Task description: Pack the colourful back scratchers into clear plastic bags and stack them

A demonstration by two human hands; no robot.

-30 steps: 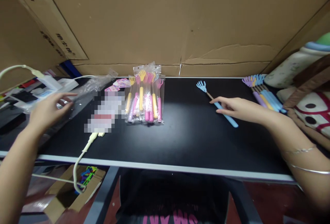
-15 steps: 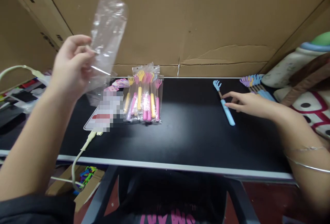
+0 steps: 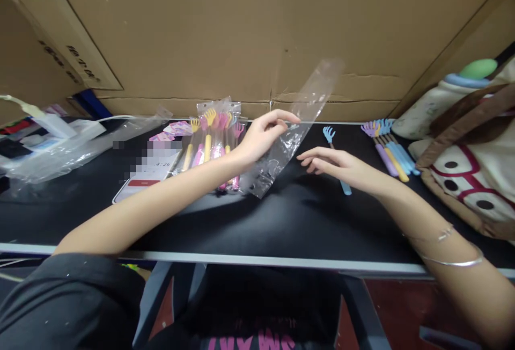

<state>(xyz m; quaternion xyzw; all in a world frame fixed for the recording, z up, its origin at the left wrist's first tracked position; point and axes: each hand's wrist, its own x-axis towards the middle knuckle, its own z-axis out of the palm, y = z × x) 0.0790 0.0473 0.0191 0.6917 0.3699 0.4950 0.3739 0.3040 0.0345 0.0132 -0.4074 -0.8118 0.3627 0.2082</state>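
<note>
Your left hand (image 3: 261, 138) has carried the clear plastic bag (image 3: 293, 130) from high at the 10 o'clock side across to the middle of the table (image 3: 281, 221), about 12 o'clock from you, and your right hand (image 3: 338, 167) has drawn a little nearer to it. You pinch the bag between thumb and fingertips near its middle, so it hangs slanted: the upper end points to 1 o'clock and the lower end rests on the table. I think this grip keeps the thin film stretched and easy to reach from the other side. Your right hand is open, fingers loosely spread toward the bag and holding nothing. It lies over the handle of the blue back scratcher (image 3: 329, 134), whose claw head shows at 1 o'clock; whether it touches the handle, I cannot tell. The packed bundle (image 3: 213, 140) lies at 11 o'clock behind your left wrist, and the loose scratchers (image 3: 388, 146) lie at 2 o'clock, near your right hand.
</note>
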